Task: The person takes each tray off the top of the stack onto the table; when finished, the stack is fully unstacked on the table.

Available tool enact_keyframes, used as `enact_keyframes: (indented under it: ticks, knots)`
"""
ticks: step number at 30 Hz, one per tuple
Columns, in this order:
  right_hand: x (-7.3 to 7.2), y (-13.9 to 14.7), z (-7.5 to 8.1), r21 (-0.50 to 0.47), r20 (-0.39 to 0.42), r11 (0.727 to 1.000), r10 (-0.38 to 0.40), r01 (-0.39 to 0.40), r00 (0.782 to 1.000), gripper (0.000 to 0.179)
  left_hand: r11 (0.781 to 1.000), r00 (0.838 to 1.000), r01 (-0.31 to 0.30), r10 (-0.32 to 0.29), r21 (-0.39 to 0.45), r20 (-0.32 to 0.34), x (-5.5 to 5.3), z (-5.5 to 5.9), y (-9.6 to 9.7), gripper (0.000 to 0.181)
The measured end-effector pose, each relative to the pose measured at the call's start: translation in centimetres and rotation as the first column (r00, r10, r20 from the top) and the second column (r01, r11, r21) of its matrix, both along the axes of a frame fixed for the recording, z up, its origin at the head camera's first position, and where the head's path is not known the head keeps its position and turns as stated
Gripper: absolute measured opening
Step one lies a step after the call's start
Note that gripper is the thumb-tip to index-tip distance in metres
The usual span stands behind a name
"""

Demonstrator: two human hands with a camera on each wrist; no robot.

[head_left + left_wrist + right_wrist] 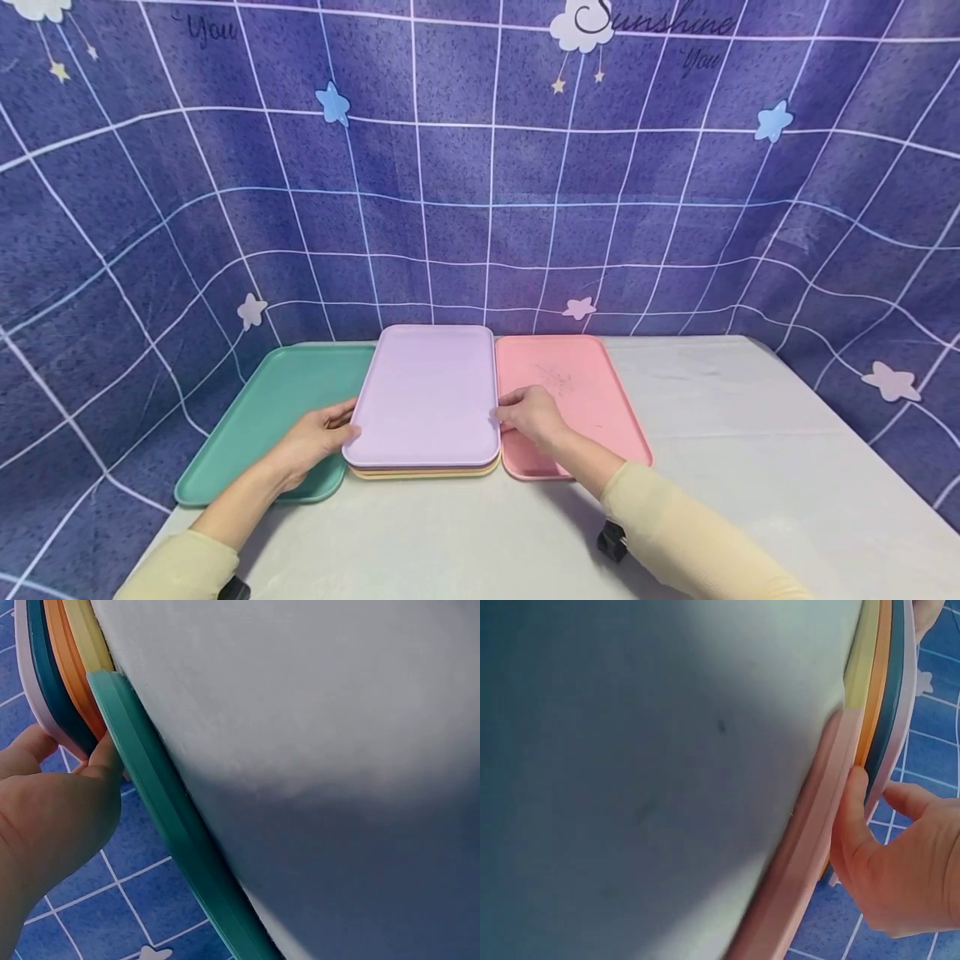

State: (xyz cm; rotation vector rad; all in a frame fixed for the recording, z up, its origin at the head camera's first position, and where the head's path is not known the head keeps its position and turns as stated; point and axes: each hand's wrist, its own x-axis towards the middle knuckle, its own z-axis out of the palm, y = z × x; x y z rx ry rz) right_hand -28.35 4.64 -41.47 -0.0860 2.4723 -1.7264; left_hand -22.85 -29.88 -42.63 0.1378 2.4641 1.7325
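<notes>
A lilac rectangular tray (pixel 427 392) lies on top of a stack in the middle of the table. Below it, the left wrist view shows a dark teal tray (pixel 46 682), an orange tray (pixel 67 664) and a yellow tray (pixel 90 634). My left hand (pixel 311 442) grips the stack's left edge, thumb at the lilac rim and fingers lower down the side. Across from it, my right hand (pixel 534 415) holds the right edge, with one fingertip near the orange layer in the right wrist view. Some fingertips are hidden behind the trays.
A green tray (pixel 300 383) lies flat left of the stack, under my left hand. To the right lies a pink tray (pixel 577 383) with dark specks. All rest on a white-covered table (pixel 720 433), and a blue gridded curtain (pixel 457 167) hangs behind.
</notes>
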Motion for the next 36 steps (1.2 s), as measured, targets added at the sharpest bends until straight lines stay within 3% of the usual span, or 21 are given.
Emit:
enact_keyframes:
  ticks: [9, 17, 36]
  knots:
    - [-0.9, -0.5, 0.1, -0.045, 0.047, 0.999, 0.016, -0.014, 0.999, 0.02, 1.0, 1.0, -0.002, 0.002, 0.0, 0.002, 0.0, 0.1, 0.0, 0.065]
    - [-1.0, -0.7, 0.1, -0.033, 0.038, 0.999, 0.012, -0.011, 0.999, 0.017, 1.0, 1.0, 0.0, 0.0, 0.009, 0.008, 0.1, 0.1, 0.1, 0.065]
    - [-1.2, -0.8, 0.2, 0.103, -0.039, 0.995, 0.014, -0.01, 0.999, 0.013, 1.0, 1.0, -0.001, 0.001, 0.024, 0.005, 0.1, 0.1, 0.1, 0.064]
